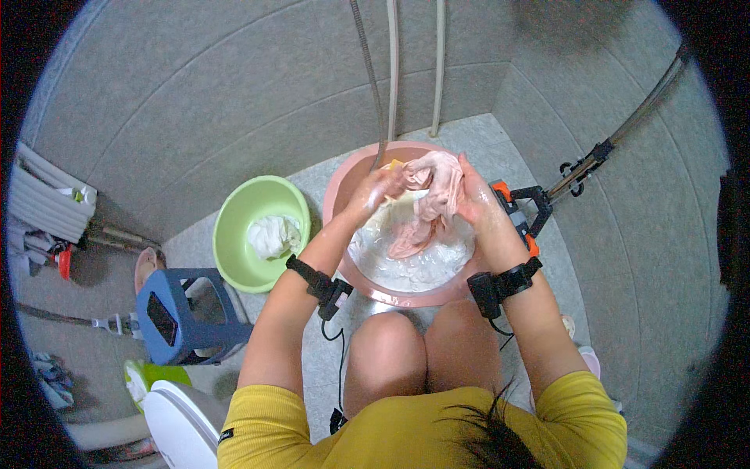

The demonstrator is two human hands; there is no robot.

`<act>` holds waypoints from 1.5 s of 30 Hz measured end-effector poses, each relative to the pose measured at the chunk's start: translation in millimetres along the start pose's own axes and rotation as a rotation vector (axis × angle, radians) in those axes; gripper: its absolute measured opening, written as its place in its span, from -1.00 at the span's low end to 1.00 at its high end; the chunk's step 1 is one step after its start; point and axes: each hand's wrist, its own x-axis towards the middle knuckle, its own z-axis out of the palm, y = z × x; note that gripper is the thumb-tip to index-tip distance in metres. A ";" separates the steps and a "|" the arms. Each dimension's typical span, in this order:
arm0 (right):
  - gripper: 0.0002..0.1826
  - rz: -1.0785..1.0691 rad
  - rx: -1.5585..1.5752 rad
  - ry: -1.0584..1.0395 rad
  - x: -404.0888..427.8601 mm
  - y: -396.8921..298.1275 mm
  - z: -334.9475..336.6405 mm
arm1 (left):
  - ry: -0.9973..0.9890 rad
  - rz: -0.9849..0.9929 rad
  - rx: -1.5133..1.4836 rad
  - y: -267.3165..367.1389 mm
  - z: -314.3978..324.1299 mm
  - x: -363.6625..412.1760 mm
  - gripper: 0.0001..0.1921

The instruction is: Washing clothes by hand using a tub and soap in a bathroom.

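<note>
A large pink plastic basin (336, 199) stands before my knees, holding water and white cloth (413, 269). Over it I hold up a wet pink cloth garment (442, 182), its lower end hanging down to the water. My left hand (379, 189) is closed on the garment's left end, beside a small yellow thing (396, 165) that I cannot make out. At the garment's right side, my right hand (476, 196) grips or supports it with the palm against the cloth. A light green basin (231, 234) to the left contains a bunched white cloth (273, 237).
A blue plastic stool (193, 346) with a phone (162, 318) on it is at the left, near a white toilet lid (181, 422). Pipes (438, 70) and a shower hose (369, 64) run down the wall behind the pink basin. A mop-like tool (530, 211) leans at the right.
</note>
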 end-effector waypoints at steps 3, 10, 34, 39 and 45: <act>-0.44 -0.037 -0.095 -0.038 4.9 -0.4 7.7 | -0.133 0.167 0.132 23.7 20.7 -24.6 -0.48; -0.44 0.031 -0.189 -0.078 -7.4 -16.3 46.3 | 0.007 0.134 -0.068 21.6 0.3 -12.9 -0.72; -0.47 -0.218 -0.270 0.119 -2.2 -60.9 71.5 | -0.206 0.341 0.006 24.4 -16.9 -17.9 -0.63; -0.46 -0.215 -0.365 0.169 -2.8 -62.8 63.5 | -0.103 0.244 -0.089 44.7 -44.9 -27.2 -0.63; -0.46 -0.231 -0.378 0.374 -6.2 -87.1 12.3 | 0.536 0.108 -0.529 30.2 -87.5 -11.4 -0.65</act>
